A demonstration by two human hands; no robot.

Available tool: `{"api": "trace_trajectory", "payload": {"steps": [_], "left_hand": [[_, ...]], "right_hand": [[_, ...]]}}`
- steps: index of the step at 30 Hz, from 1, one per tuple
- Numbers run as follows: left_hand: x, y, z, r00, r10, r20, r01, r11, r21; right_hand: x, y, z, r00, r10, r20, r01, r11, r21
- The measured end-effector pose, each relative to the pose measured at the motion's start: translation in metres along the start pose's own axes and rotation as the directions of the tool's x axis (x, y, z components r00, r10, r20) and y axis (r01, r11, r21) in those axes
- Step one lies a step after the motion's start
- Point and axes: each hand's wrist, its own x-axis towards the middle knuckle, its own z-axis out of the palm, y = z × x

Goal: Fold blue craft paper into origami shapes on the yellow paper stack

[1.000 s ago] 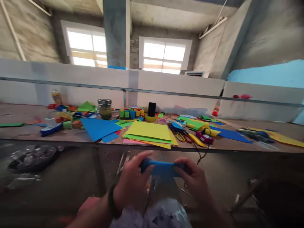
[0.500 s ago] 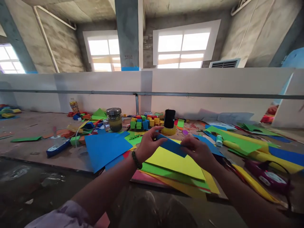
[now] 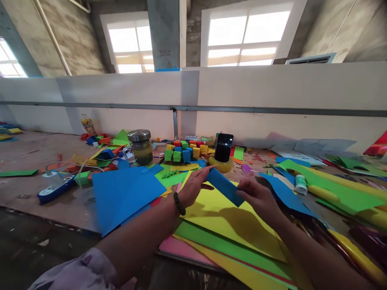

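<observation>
A folded strip of blue paper is held tilted above a stack of coloured sheets. Its lower right end is pinched between the thumb and fingers of my right hand. At the upper left end, the straightened fingers of my left hand lie against the strip's edge, with the thumb apart from it. A dark beaded bracelet circles my left wrist. Under both hands lies a yellow sheet, on top of green, pink and darker yellow sheets. A large blue sheet rests left of my left hand.
Behind the hands stand several small coloured paper cubes, a lidded glass mug and a phone on a yellow roll. A blue-and-white power strip lies left. A small glue bottle and green sheets lie right.
My left thumb has come off the blue strip and the fingers have straightened. The strip has tilted to show more of its face. The view has tipped down and closer to the table.
</observation>
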Motion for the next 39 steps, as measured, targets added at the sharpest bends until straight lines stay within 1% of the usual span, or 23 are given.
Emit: {"api": "trace_trajectory", "payload": {"steps": [3,6,11,15,19,21,22,24,26,27,29,33,35,39], "left_hand": [[0.002,0.003,-0.005,1.0,0.012,-0.009,-0.012,0.997,0.078],[0.005,0.004,-0.009,0.999,0.031,0.02,-0.033,0.992,0.12],[0.007,0.004,-0.009,0.994,0.03,0.107,-0.046,0.988,0.144],[0.006,0.006,-0.008,0.992,0.041,0.12,-0.059,0.987,0.152],[0.004,0.008,-0.01,0.996,-0.014,0.092,0.001,0.99,0.142],[0.005,0.006,-0.01,0.995,-0.039,0.088,0.022,0.983,0.182],[0.005,0.005,-0.01,0.995,-0.033,0.089,0.013,0.975,0.223],[0.007,0.002,-0.01,0.996,0.012,0.087,-0.038,0.953,0.302],[0.007,-0.001,-0.009,0.994,0.07,0.082,-0.094,0.936,0.339],[0.007,-0.001,-0.008,0.994,0.079,0.08,-0.102,0.933,0.344],[0.007,0.0,-0.009,0.996,0.046,0.076,-0.069,0.94,0.335],[0.01,0.0,-0.014,0.993,-0.083,0.08,0.057,0.955,0.29],[0.013,-0.004,-0.017,0.99,-0.096,0.103,0.063,0.957,0.283],[0.016,-0.012,-0.018,0.99,-0.057,0.125,0.017,0.952,0.306]], "right_hand": [[0.001,0.0,-0.003,0.999,0.029,0.013,-0.029,1.0,0.004],[0.002,0.001,-0.007,0.999,0.047,-0.002,-0.047,0.999,0.016],[0.004,0.007,-0.014,0.998,0.054,-0.033,-0.053,0.998,0.012],[0.005,0.006,-0.014,0.998,0.034,-0.058,-0.035,0.999,-0.005],[0.004,0.002,-0.011,0.999,0.017,-0.048,-0.02,0.998,-0.056],[0.003,0.002,-0.011,0.999,0.0,-0.034,-0.003,0.996,-0.088],[0.003,0.003,-0.011,0.999,-0.009,-0.031,0.006,0.994,-0.109],[0.003,0.006,-0.011,0.999,-0.017,-0.031,0.012,0.988,-0.154],[0.004,0.009,-0.011,0.999,-0.014,-0.03,0.008,0.985,-0.174],[0.004,0.01,-0.011,1.0,-0.01,-0.027,0.006,0.985,-0.173],[0.005,0.012,-0.011,1.0,-0.01,-0.02,0.006,0.987,-0.16],[0.005,0.012,-0.012,1.0,-0.006,0.005,0.007,0.993,-0.12],[0.005,0.012,-0.013,1.0,0.013,0.018,-0.011,0.995,-0.095],[0.007,0.013,-0.015,0.999,0.052,0.01,-0.051,0.997,-0.063]]}}
